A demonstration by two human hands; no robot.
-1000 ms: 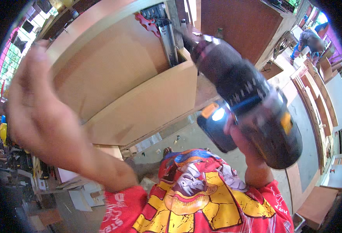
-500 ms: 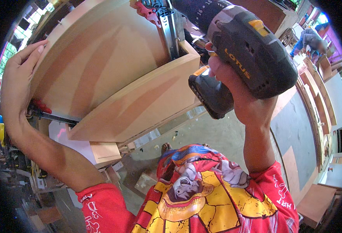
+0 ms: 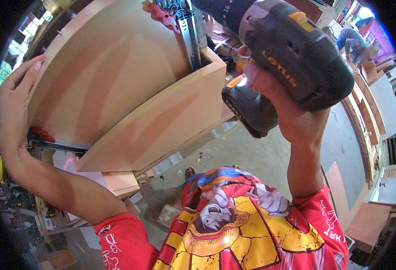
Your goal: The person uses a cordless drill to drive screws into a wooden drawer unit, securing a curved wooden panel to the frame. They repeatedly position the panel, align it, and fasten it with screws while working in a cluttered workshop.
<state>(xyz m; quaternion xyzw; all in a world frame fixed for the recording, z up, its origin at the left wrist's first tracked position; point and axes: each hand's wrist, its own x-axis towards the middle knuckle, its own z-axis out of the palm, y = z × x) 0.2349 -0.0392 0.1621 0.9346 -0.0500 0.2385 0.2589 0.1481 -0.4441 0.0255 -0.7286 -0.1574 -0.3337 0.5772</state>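
Note:
My right hand point(image 3: 274, 85) is closed round the grip of a black and grey cordless drill point(image 3: 301, 58) with a yellow switch on top. Its battery hangs below; the bit end runs out past the top edge. A pale wooden drawer point(image 3: 108, 63) stands tilted in front of me, partly out of a wooden box whose front board point(image 3: 157, 117) faces me. With thumb and fingers at the drawer's upper left edge, my left hand point(image 3: 15, 94) grips it. A metal drawer slide point(image 3: 191, 42) with a red plastic catch point(image 3: 164, 15) lies along the right side; another slide point(image 3: 56, 145) shows at lower left.
Below the box, wooden blocks and a small board point(image 3: 119, 182) lie at left. Long wooden frames point(image 3: 364, 108) and a grey sheet point(image 3: 342, 148) are at right. At the far right another person point(image 3: 357, 42) bends over. Wood scraps dot the concrete floor point(image 3: 234, 153).
The drill and my right hand have shifted slightly right. In the picture, the drawer and my left hand sit a little further left and lower; both grips are unchanged.

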